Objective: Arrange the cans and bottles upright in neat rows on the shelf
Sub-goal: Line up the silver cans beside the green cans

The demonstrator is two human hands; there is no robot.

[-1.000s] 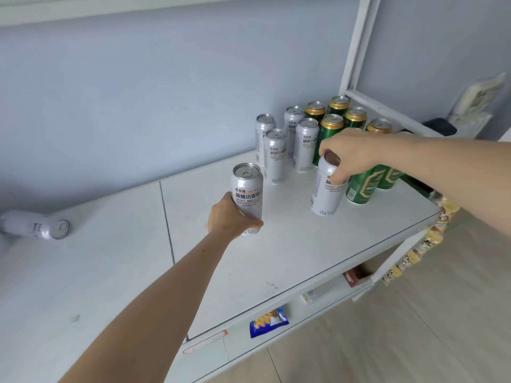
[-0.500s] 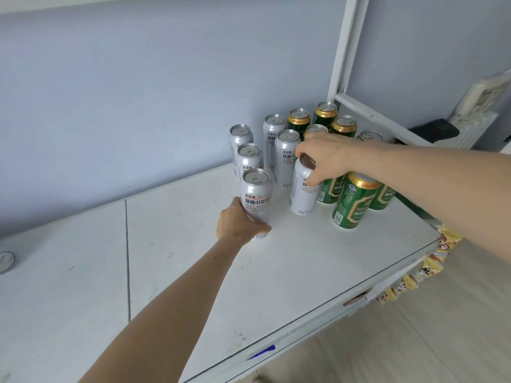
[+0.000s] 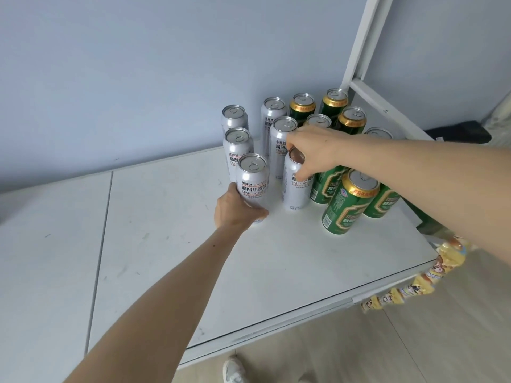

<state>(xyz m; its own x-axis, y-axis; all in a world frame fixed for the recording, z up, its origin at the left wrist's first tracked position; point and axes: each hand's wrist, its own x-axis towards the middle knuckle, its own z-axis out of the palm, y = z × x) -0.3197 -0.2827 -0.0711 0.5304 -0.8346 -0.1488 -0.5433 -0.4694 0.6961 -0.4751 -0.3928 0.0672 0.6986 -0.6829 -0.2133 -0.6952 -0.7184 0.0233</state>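
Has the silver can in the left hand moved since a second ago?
Yes. The silver can in the left hand has gone back toward the wall, closing up on the standing silver cans.

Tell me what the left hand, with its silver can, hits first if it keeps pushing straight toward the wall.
Likely the silver can behind it; the left hand grips the front can, seemingly lined up closely; the gap is unclear.

Silver cans (image 3: 252, 181), gold-rimmed green cans (image 3: 349, 201)
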